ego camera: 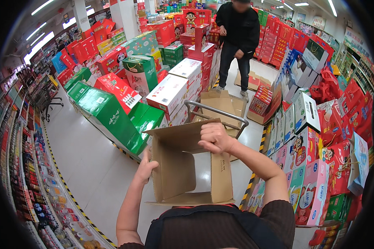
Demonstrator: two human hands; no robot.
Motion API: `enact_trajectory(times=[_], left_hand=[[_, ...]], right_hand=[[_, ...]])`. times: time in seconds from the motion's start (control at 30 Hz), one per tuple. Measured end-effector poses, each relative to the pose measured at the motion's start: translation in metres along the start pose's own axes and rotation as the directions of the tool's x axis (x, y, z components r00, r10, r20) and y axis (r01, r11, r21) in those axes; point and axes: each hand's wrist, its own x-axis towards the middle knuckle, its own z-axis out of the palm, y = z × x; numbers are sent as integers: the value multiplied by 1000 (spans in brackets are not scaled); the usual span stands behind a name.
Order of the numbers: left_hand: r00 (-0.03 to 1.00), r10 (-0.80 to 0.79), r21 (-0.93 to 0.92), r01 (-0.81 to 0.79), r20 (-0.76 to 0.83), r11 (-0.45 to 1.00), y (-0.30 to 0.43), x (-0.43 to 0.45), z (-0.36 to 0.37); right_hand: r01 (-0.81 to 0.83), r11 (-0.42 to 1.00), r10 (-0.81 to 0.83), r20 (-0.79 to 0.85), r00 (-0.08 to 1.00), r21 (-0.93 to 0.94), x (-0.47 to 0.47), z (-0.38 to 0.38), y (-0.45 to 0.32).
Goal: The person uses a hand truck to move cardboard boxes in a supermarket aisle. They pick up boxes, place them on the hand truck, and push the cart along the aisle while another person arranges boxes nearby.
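An emptied corrugated cardboard carton (176, 169) is held up in front of my body, and the floor shows through its opened bottom. My left hand (148, 166) grips the carton's left wall, thumb on the inner side. At the far right corner my right hand (215, 137) is closed over the upper edge. Just beyond the carton stands the grey metal handle (216, 112) of a hand cart. Flattened cardboard sheets (219, 99) lie behind and under that handle.
A person in dark clothes (238, 34) stands in the aisle ahead. Stacked green gift cartons (104, 112) and white-red cartons (170, 90) border the left. Boxed drinks (310, 190) line the right. Shelves of bottles (54, 190) run along the far left. A cardboard tray (269, 107) holds a red patterned box (260, 99).
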Motion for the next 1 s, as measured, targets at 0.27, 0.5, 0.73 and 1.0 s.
enact_trajectory(times=[0.27, 0.5, 0.73, 1.0], left_hand=[[774, -533, 593, 262, 341, 761, 15, -10, -4], [435, -517, 614, -109, 737, 782, 14, -30, 31], [395, -594, 646, 1, 701, 763, 7, -15, 18], [671, -468, 716, -136, 575, 685, 49, 9, -25]], right_hand=[[-278, 789, 24, -425, 905, -548, -18, -79, 20], [-247, 697, 169, -180, 969, -674, -57, -63, -23], [-70, 842, 419, 566, 711, -535, -76, -73, -73], [-248, 743, 596, 447, 667, -621, -90, -80, -92]])
